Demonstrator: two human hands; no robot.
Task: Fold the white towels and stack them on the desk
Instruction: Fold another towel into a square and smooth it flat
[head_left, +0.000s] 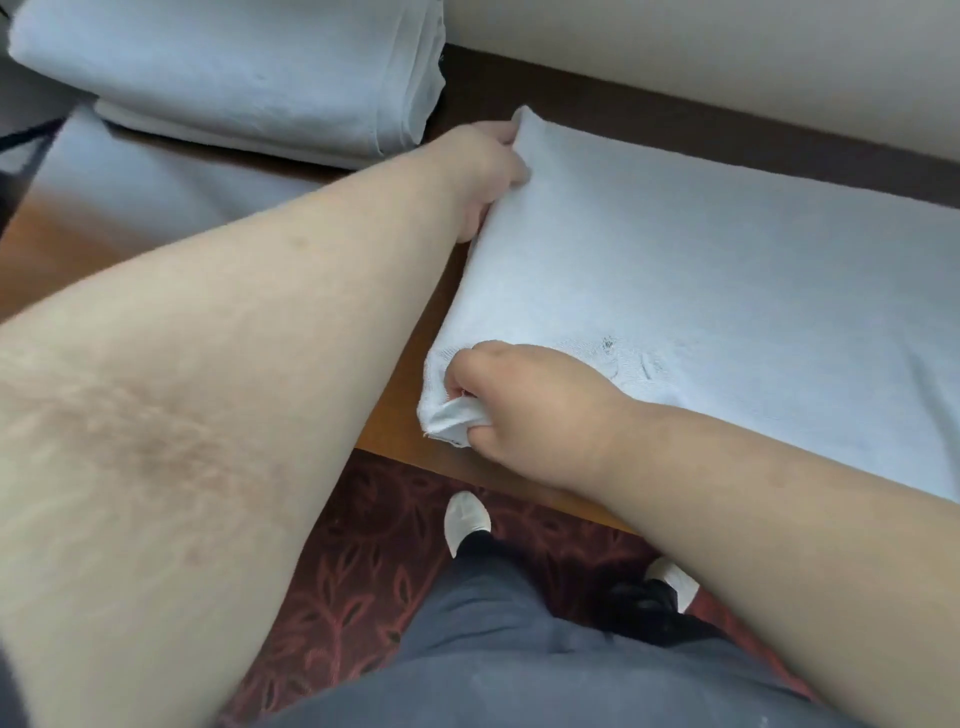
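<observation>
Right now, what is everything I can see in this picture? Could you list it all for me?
Towel being folded: one, white, spread flat on the desk, right of centre.
Folded towels: a stack, exact count unclear, white, far left of the desk.
Desk: one, brown wood, under the towels.
Wall: pale cream, behind the desk.
Carpet: dark red with a leaf pattern, on the floor below the desk edge.
Shoes: two, white, on the carpet.
Trousers: grey, bottom centre.
Left hand: grips the towel's far left corner.
Right hand: pinches the towel's near left corner.
</observation>
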